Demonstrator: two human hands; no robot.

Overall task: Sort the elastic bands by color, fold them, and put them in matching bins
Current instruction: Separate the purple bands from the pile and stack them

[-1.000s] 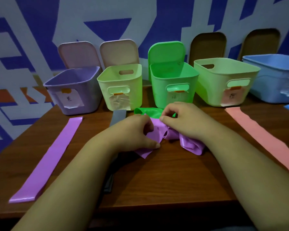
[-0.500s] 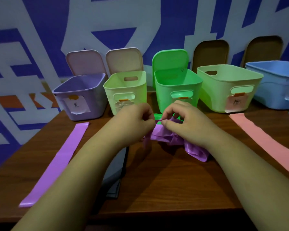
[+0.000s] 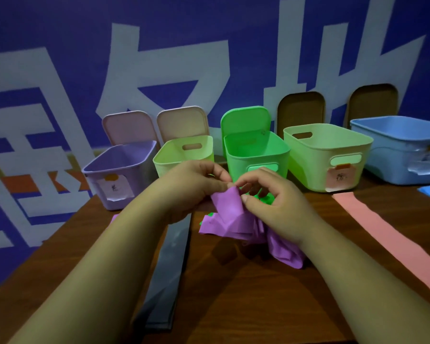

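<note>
**Purple band** (image 3: pixel 227 207): crumpled, just in front of the green bin (image 3: pixel 256 157). One corner is lifted. The rest is heaped on the table (image 3: pixel 246 294), trailing toward you and to the right, under your right wrist. No long axis can be read, because it is bunched rather than laid out.

**Left hand** (image 3: pixel 194 187): in front of the green bin, on its left. Thumb and forefinger pinch the raised corner.

**Right hand** (image 3: pixel 273 199): in front of the green bin, on its right. Thumb and forefinger pinch the same corner, tips almost meeting those of your left.

**Key relation:** the slack hangs below both pinches, mostly on your right hand's side. It likely needs drawing apart sideways into a strip before folding.

**Purple bin** (image 3: pixel 139 170): two places left of the green bin, open. Your left hand is nearer to it.

**Green band** (image 3: pixel 267 200): scraps show under the heap, against the green bin's foot.

**Gray band** (image 3: pixel 169 269): flat, in front and left of the green bin.

**Pink band** (image 3: pixel 382 232): flat, well to the right.
</note>
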